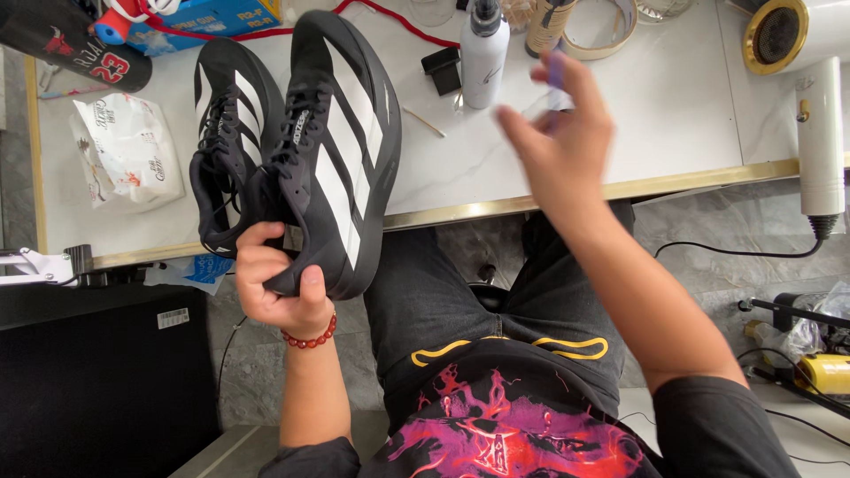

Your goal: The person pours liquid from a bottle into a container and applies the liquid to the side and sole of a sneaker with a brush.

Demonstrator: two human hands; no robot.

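Observation:
My left hand (277,288) grips the heel of a black sneaker with white stripes (336,150), holding it up over the table's near edge, toe pointing away. A second matching black sneaker (228,142) lies on the white table (673,115) just left of it. My right hand (558,142) is raised above the table, blurred, with a small purple object (555,71) pinched between its fingers; what it is cannot be made out. A red bead bracelet (310,339) circles my left wrist.
A white spray bottle (483,49), tape roll (611,31), small black block (441,69), thin stick (425,122) and crumpled white bag (128,150) lie on the table. A white hair dryer (819,124) rests at the right edge. A black cabinet (97,381) stands at lower left.

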